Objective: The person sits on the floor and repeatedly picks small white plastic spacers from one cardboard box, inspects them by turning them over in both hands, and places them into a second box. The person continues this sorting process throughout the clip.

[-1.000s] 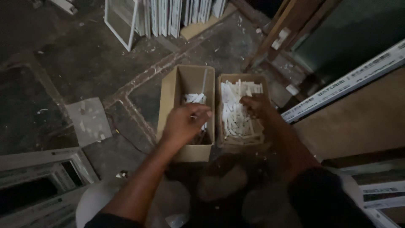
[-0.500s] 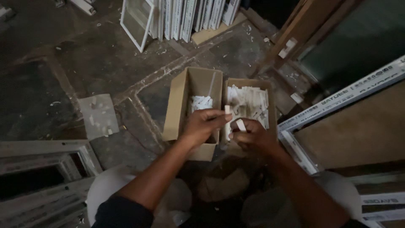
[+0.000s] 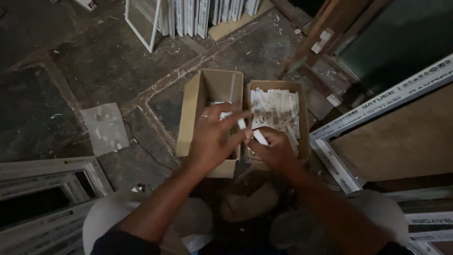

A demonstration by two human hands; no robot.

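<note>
Two open cardboard boxes stand side by side on the dark floor. The left box [image 3: 188, 118] holds only a few small white pieces; the right box [image 3: 302, 118] is filled with several white plastic pieces [image 3: 276, 108]. My left hand [image 3: 212, 139] hovers over the left box with a small white piece at its fingertips. My right hand [image 3: 273, 148] is just beside it, at the near edge of the right box, gripping another white piece [image 3: 259, 137]. The two hands nearly touch between the boxes.
White window frames [image 3: 188, 14] lean at the top. A frame profile [image 3: 373, 111] runs along a brown board at right. More white frames [image 3: 42, 189] lie at lower left. A grey sheet [image 3: 104, 127] lies on the floor. My knees are at the bottom.
Both hands have drawn back from inside the boxes and come together between them, each now with a white piece. The camera view has shifted slightly.
</note>
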